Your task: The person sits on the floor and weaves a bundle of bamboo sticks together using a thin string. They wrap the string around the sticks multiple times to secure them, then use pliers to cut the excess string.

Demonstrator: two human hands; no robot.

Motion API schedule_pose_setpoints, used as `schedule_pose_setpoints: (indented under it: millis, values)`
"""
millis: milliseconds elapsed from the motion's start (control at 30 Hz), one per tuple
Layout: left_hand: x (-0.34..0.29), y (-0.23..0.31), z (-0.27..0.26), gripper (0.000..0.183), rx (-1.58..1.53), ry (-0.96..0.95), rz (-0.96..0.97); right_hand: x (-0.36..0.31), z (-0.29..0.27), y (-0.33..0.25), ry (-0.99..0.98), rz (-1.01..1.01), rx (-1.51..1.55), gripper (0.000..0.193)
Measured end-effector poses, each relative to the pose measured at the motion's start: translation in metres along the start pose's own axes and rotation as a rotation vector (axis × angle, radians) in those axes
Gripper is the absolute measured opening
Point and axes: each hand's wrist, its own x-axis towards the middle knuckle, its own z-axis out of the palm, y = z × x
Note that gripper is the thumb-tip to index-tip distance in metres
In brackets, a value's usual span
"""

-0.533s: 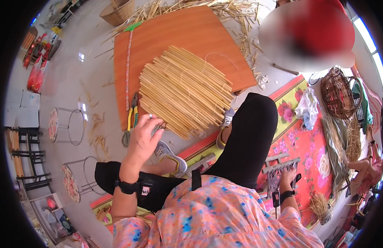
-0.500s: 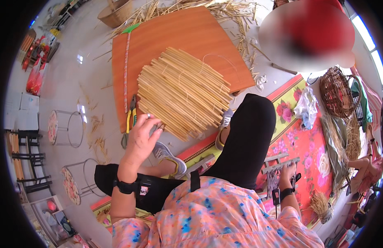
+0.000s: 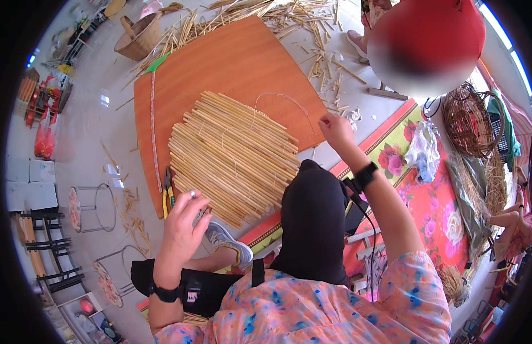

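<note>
A roughly round mat of pale straw stalks [image 3: 234, 157] lies over the front of an orange-brown board [image 3: 220, 57], partly overhanging its edge. White threads cross the stalks. My left hand [image 3: 182, 229] is at the mat's near left edge, fingers and thumb curled around the rim; a silvery band shows on one finger. Beyond my right knee, my right hand [image 3: 337, 133] is closed in a pinch at the board's right edge. A loose white thread [image 3: 286, 96] curves over the board toward those fingers; what they pinch is too small to make out.
Yellow-handled pliers [image 3: 167, 186] and a pink-patterned stick with a green end [image 3: 154, 103] lie on the board's left side. Loose straw [image 3: 214, 28] and a basket [image 3: 138, 37] are beyond it. Another person in a red hat [image 3: 438, 34] is at far right, above a floral mat [image 3: 415, 195].
My right hand has risen from beside the wooden stool at my right and reached forward to the board's right edge. My left hand stays by the mat's rim. The view has shifted.
</note>
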Motion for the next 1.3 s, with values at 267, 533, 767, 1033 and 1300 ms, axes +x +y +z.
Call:
schedule_pose_setpoints:
  millis: [267,533,767,1033,1300]
  values:
    - [-0.010,0.008,-0.013,0.030,0.062,-0.016,-0.161,0.045,0.060,0.004,-0.105,-0.030,-0.257,0.022]
    - [-0.012,0.022,-0.023,0.029,0.065,0.081,-0.050,0.052,-0.003,-0.020,-0.032,-0.210,-0.052,0.022]
    - [-0.019,0.057,-0.052,0.042,0.053,0.414,0.241,-0.050,-0.158,-0.198,-0.592,-0.252,0.948,0.024]
    - [-0.040,0.092,-0.108,0.041,0.223,0.724,0.730,-0.171,-0.180,-0.335,-1.088,-0.287,1.305,0.021]
    - [-0.103,0.062,-0.148,0.026,0.446,0.900,0.747,-0.217,-0.162,-0.404,-1.147,-0.373,1.147,0.021]
